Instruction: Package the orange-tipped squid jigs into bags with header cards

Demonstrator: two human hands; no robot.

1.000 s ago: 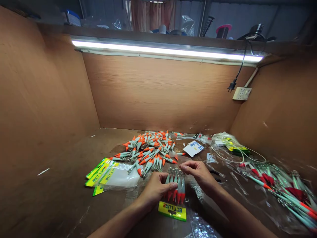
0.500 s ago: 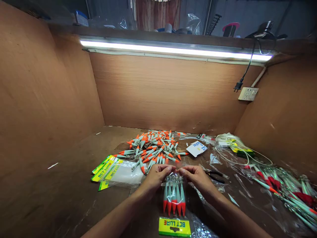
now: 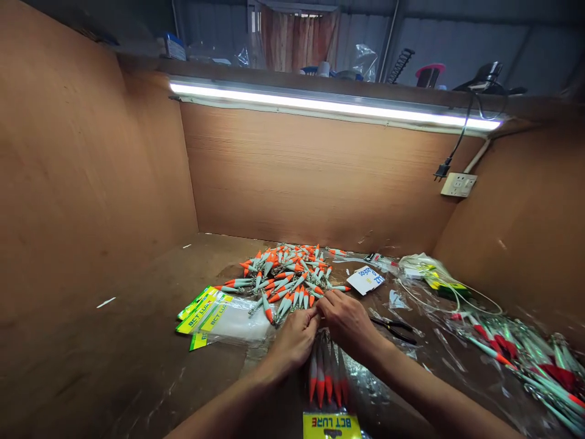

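A clear bag point(image 3: 328, 390) with a yellow BCT LURE header point(image 3: 332, 425) lies in front of me, holding several pale green lures with orange tips. My left hand point(image 3: 295, 339) and my right hand point(image 3: 346, 321) meet at the bag's far end, fingers pinched together on its top edge. Just beyond them lies a heap of loose orange-tipped lures point(image 3: 286, 275).
Empty BCT LURE bags point(image 3: 217, 317) lie at the left. Black pliers point(image 3: 393, 329), a white card point(image 3: 365, 279), a bundle with white cord point(image 3: 432, 277) and a pile of larger lures in plastic point(image 3: 525, 350) sit at the right. Brown walls enclose the bench.
Both hands moved together to the bag's far end and pinched it. The bag of lures slid toward me, its header now at the picture's bottom edge.
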